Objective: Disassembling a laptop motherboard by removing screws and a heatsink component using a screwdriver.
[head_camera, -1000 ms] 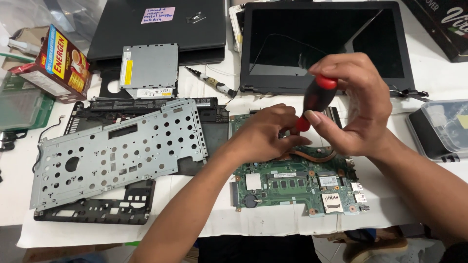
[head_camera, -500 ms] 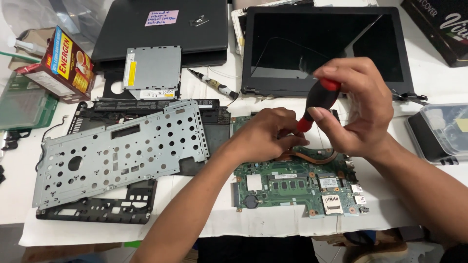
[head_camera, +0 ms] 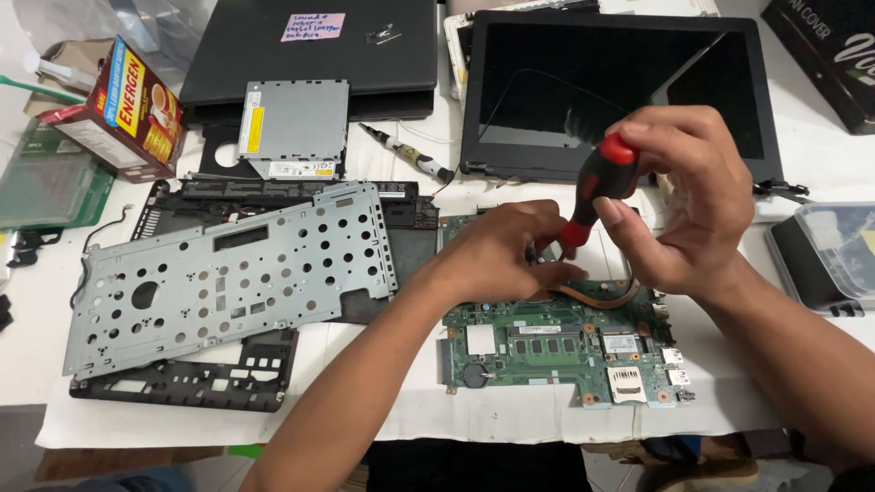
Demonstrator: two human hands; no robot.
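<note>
A green laptop motherboard [head_camera: 556,351] lies on white paper near the table's front edge, with a copper heat pipe [head_camera: 597,293] curving across its upper part. My right hand [head_camera: 684,205] grips a red and black screwdriver [head_camera: 597,187], held nearly upright with its tip down over the board's top. My left hand [head_camera: 506,251] rests on the board's upper left, fingertips pressed beside the screwdriver's tip. The tip itself is hidden behind my fingers.
A perforated grey metal plate [head_camera: 228,273] lies over a black laptop base frame [head_camera: 182,387] on the left. Behind are a silver optical drive [head_camera: 292,128], a closed black laptop [head_camera: 310,46], a detached screen panel [head_camera: 611,87], a small pen-like tool [head_camera: 406,153], a red box [head_camera: 118,105] and a plastic container [head_camera: 829,255].
My hands and the screwdriver stay over the same spot on the board; the right hand has shifted its grip slightly on the handle. The view has drifted a little.
</note>
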